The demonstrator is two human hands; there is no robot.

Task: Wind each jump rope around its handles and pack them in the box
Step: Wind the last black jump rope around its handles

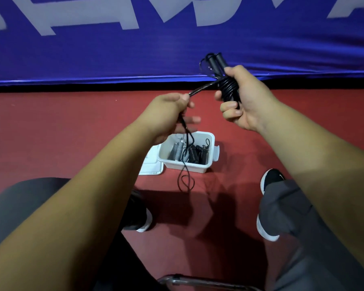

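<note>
We've got a deep red floor underfoot, and at twelve o'clock a vivid blue banner carrying big pale grey-white lettering. At one o'clock, the jump rope and its handles are glossy black all over. Dead centre, our box is plain white, with a white lid on its nine o'clock side; inside we spot black coiled ropes beside one silvery-grey coil. Down at five o'clock, grey trousers, and black shoes with white soles.
</note>
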